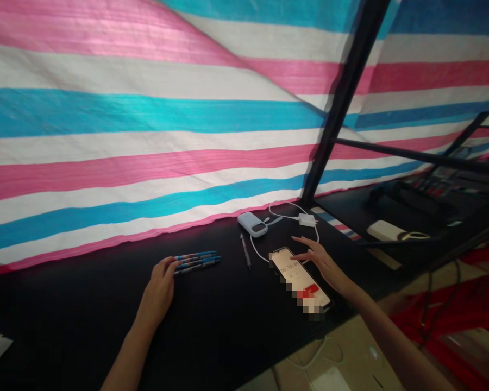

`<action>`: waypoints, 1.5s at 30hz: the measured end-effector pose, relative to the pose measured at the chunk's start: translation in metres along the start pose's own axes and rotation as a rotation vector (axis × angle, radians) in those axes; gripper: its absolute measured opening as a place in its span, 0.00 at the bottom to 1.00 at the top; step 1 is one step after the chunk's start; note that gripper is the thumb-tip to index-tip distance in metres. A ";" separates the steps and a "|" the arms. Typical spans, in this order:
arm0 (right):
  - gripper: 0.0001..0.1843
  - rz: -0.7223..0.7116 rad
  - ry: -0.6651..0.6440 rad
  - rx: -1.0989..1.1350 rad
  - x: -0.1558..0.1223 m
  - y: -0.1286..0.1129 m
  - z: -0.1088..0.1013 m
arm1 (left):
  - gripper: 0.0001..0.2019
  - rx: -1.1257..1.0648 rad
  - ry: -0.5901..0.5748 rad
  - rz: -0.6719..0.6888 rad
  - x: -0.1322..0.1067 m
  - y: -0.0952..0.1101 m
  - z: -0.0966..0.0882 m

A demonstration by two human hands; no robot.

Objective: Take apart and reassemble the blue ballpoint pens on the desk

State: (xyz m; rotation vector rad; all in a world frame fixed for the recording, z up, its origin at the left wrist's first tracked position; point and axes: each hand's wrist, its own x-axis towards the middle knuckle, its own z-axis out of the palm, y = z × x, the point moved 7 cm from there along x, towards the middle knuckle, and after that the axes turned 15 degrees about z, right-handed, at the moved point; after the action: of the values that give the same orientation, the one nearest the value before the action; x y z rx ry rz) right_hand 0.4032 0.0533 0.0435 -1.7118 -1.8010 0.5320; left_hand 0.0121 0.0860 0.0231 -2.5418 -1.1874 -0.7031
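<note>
My left hand (pixel 160 286) rests on the black table (pixel 85 304), fingertips touching the near ends of three blue pens (pixel 198 261) that lie side by side. Its fingers are curled loosely and hold nothing. My right hand (pixel 318 259) hovers with fingers stretched out over the right edge of a lit smartphone (pixel 299 279) lying flat on the table. A white cable (pixel 257 251) runs from the phone's top end.
A single dark pen (pixel 245 251) lies between the blue pens and the phone. A white power bank (pixel 252 224) and white charger plug (pixel 307 220) sit near the striped tarpaulin wall (pixel 146 136). A black pole (pixel 342 103) rises behind. Another white device (pixel 385 230) lies on the right-hand table.
</note>
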 end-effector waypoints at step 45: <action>0.36 -0.063 -0.064 0.023 0.018 0.013 0.036 | 0.11 -0.082 -0.003 0.005 -0.003 0.004 -0.002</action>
State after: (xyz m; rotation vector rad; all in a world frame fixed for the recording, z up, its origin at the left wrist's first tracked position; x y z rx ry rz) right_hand 0.3893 0.0762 0.0103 -1.6337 -1.8796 0.5849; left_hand 0.0129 0.0810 0.0235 -2.6120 -1.1764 -0.7614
